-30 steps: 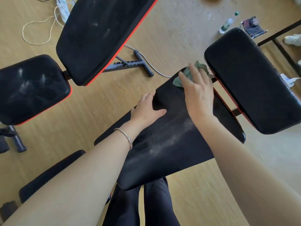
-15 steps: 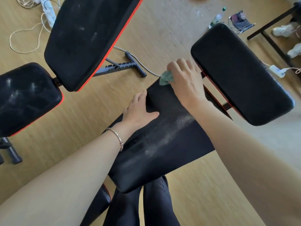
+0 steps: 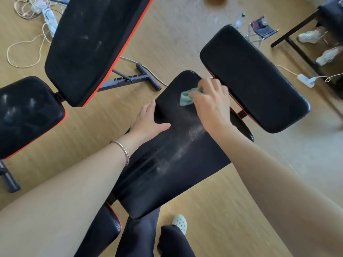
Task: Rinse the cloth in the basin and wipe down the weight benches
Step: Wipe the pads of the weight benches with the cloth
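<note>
A black weight bench pad [image 3: 172, 164] with a streak of white dust runs diagonally under me. My right hand [image 3: 211, 106] presses a small green cloth [image 3: 186, 98] onto the pad's far end; most of the cloth is hidden under my fingers. My left hand [image 3: 148, 123] lies flat and open on the pad's left edge, a silver bracelet on its wrist. A second black pad [image 3: 254, 78] sits just right of the cloth. Another bench with dusty black and red pads [image 3: 89, 45] stands at the left. No basin is in view.
Cords and a power strip [image 3: 48, 17] lie on the wood floor at the top left. A bottle [image 3: 239, 20] and a small folding stool [image 3: 261, 28] stand at the top right. Another power strip [image 3: 305, 80] and white shoes [image 3: 311, 36] are at the right.
My right hand has dragged the cloth from the pad's far tip back toward me and to the left. My left hand has stayed on the pad's edge. The camera has tilted.
</note>
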